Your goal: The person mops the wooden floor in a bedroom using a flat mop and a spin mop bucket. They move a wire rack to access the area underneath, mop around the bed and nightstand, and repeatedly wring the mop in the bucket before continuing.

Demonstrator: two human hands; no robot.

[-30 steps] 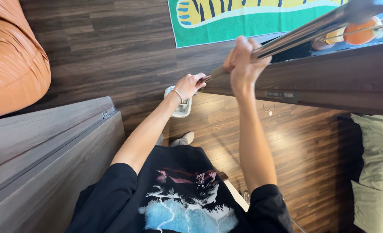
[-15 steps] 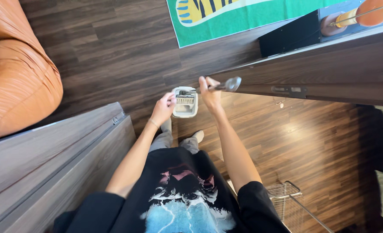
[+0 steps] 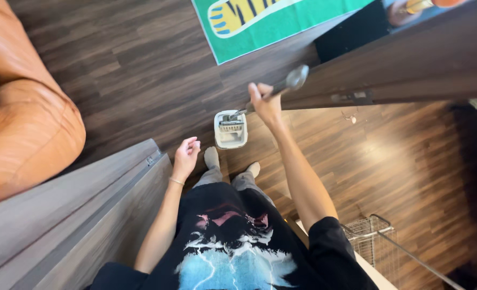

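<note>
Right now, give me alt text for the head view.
Seen from above, the right hand grips a metal mop handle over a white mop bucket on dark wood floor; the left hand hangs open, empty.

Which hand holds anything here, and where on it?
The right hand grips the mop handle near its top end. The left hand is open, holding nothing.

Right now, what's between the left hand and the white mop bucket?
Head view: nothing but bare dark wood floor between the left hand and the white mop bucket. The right hand grips the mop handle above it.
</note>
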